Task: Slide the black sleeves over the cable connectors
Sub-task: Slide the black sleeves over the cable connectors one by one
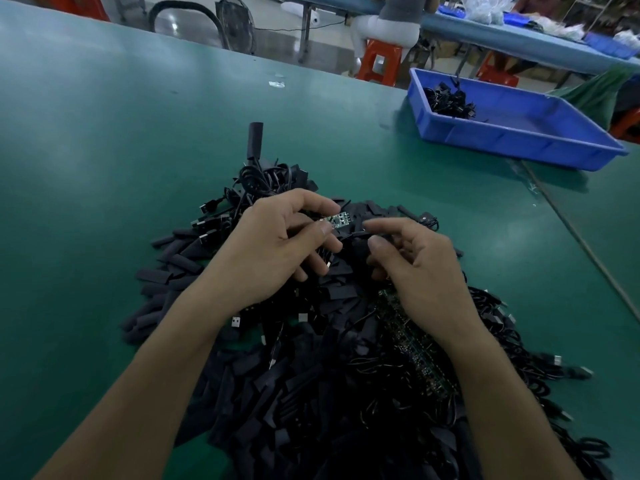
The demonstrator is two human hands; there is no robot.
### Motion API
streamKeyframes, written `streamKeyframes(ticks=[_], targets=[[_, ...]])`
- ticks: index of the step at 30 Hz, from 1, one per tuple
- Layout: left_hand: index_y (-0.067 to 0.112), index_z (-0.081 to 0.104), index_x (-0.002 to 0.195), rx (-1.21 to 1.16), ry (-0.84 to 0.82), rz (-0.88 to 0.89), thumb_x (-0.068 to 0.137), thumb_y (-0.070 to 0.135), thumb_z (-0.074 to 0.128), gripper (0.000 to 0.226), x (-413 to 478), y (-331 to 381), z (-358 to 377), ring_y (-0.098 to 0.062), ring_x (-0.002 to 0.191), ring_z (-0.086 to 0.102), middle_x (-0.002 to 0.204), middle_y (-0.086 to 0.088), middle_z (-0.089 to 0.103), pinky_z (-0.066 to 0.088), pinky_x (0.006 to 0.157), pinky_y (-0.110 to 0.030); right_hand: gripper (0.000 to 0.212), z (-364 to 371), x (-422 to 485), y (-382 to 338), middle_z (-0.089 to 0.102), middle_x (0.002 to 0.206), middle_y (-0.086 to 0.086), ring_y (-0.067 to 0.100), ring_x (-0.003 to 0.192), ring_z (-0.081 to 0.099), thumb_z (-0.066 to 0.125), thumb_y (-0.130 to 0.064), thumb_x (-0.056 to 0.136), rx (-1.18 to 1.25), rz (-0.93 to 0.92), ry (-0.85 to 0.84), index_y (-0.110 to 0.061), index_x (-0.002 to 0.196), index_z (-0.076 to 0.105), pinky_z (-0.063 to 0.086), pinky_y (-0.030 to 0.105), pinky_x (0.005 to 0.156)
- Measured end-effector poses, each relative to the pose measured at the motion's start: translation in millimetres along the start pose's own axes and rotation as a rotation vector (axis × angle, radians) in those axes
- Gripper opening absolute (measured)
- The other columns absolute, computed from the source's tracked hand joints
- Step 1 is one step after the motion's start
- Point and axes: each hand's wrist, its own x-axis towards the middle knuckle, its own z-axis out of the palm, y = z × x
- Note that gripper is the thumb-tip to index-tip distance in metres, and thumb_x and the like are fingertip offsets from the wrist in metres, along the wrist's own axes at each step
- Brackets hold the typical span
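Nearest, along the near edge of the green worktop (pixel 104 168), lies a deep heap of flat black sleeves (pixel 263 386). On its right side it is tangled with thin black cables (pixel 502 355) and a row of bare green boards (pixel 408 341). Above the heap, the left hand (pixel 273 244) pinches a small green circuit-board connector (pixel 339 220) between thumb and forefinger, with no sleeve on it yet. The right hand (pixel 422 268) hovers just beside it, fingers loosely curled and narrow. A thin black lead (pixel 356 233) runs toward them, but I cannot tell whether they hold it or a sleeve.

The likely trouble is a flattened sleeve mouth catching on the board's corners or components. Forcing it could then bend the board or strain the lead. A pull could also drag neighbouring cables up out of the tangle.

Beyond the heap a black tube (pixel 255 140) stands upright. Toward the far right corner sits a blue plastic tray (pixel 519 147) holding a small bundle of black cables (pixel 450 102), well apart from the hands. Past the far edge, a person sits on an orange stool (pixel 379 64).
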Motion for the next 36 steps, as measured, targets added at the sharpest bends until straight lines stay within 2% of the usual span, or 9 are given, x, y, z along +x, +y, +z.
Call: streamKeyframes(ticks=[4,8,10,13,17,28,31,36], targets=[[0.023,0.064,0.113,-0.033,0.006,-0.015,0.103,0.011,0.053,0.018,0.5,0.3,-1.2,-0.014,0.062,0.072,0.087,0.007,0.077,0.049,0.049,-0.018,0.022,-1.2,2.0,-4.0,0.075,0.083,-0.007,0.010,0.070,0.070,0.074,-0.011,0.088,0.210,-0.013,0.030,-0.028,0.101,0.072,0.053,0.017,0.068],[0.022,0.065,0.110,-0.058,0.004,-0.027,0.103,0.010,0.052,0.019,1.1,1.3,-0.9,-0.014,0.060,0.071,0.085,0.005,0.077,0.049,0.048,-0.018,0.022,-2.2,2.1,-5.9,0.077,0.091,-0.005,0.008,0.078,0.071,0.079,-0.025,0.078,0.267,-0.036,0.051,-0.030,0.099,0.075,0.055,0.019,0.074],[0.025,0.066,0.108,-0.072,0.004,-0.032,0.104,0.010,0.051,0.021,1.0,1.8,-0.7,-0.013,0.059,0.071,0.084,0.005,0.077,0.049,0.047,-0.018,0.022,-2.3,2.2,-6.1,0.076,0.085,-0.004,0.007,0.074,0.070,0.077,-0.032,0.078,0.268,-0.039,0.065,-0.030,0.100,0.075,0.054,0.017,0.072],[0.026,0.066,0.107,-0.077,0.003,-0.033,0.104,0.010,0.050,0.022,0.9,2.7,-0.7,-0.013,0.059,0.070,0.084,0.005,0.077,0.049,0.047,-0.017,0.016,-2.0,3.6,-5.3,0.075,0.077,-0.002,0.008,0.068,0.070,0.075,-0.024,0.084,0.242,-0.039,0.089,-0.026,0.100,0.074,0.051,0.014,0.066],[0.025,0.067,0.106,-0.083,0.000,-0.031,0.104,0.009,0.051,0.023,0.9,2.6,0.0,-0.013,0.059,0.070,0.084,0.004,0.077,0.048,0.047,-0.018,0.010,-0.4,4.1,-5.4,0.076,0.076,-0.003,0.007,0.066,0.071,0.074,-0.020,0.086,0.261,-0.034,0.113,-0.023,0.095,0.073,0.050,0.013,0.061],[0.030,0.068,0.102,-0.067,-0.024,-0.008,0.104,0.010,0.051,0.026,-0.4,3.4,0.5,-0.010,0.059,0.069,0.083,0.006,0.077,0.048,0.048,-0.017,0.010,1.7,2.6,-9.9,0.076,0.076,-0.007,0.006,0.063,0.070,0.072,-0.014,0.088,0.253,-0.052,0.101,-0.023,0.091,0.072,0.050,0.012,0.059],[0.029,0.069,0.102,-0.072,-0.025,-0.010,0.104,0.011,0.051,0.026,-0.9,3.3,0.0,-0.010,0.060,0.069,0.084,0.006,0.077,0.048,0.049,-0.016,0.008,2.6,3.0,-11.1,0.076,0.076,-0.006,0.006,0.063,0.070,0.073,-0.021,0.084,0.264,-0.048,0.096,-0.022,0.092,0.073,0.050,0.012,0.059],[0.028,0.070,0.101,-0.080,-0.016,-0.014,0.105,0.010,0.050,0.027,-1.0,3.9,-0.8,-0.010,0.061,0.069,0.085,0.004,0.077,0.048,0.048,-0.016,0.019,0.0,1.8,-11.1,0.076,0.075,0.000,0.009,0.062,0.070,0.073,-0.032,0.078,0.279,-0.052,0.043,-0.024,0.095,0.074,0.051,0.016,0.058]])
